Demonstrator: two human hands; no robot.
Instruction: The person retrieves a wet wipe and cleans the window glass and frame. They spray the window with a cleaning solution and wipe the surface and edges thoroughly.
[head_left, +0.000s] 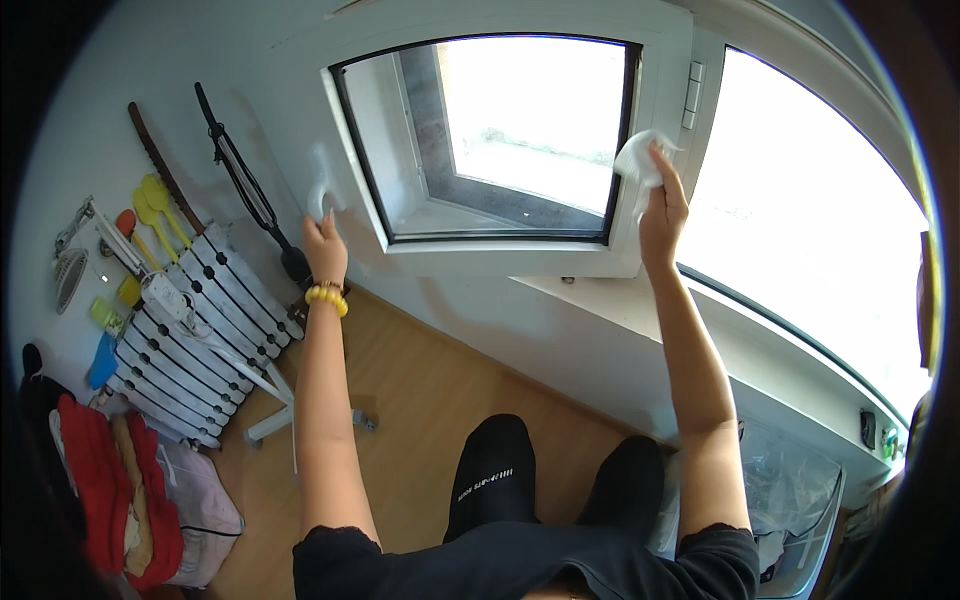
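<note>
A white-framed window sash (480, 262) stands swung into the room on its right-side hinges. My left hand (325, 244), with a yellow bead bracelet (327, 298) at the wrist, has its fingertips at the lower end of the white window handle (320, 180); how firmly it grips is hard to see. In my right hand (664, 206) is a crumpled white cloth or tissue (639, 159), held against the right side of the sash frame beside the glass pane (525, 135).
At left stands a white oil-filled radiator (202, 330) with utensils on top, near a wheeled stand (274, 424). Folded red textiles (94, 487) lie at lower left. A windowsill (600, 307) runs under the sash; a clear plastic bin (817, 540) sits at lower right.
</note>
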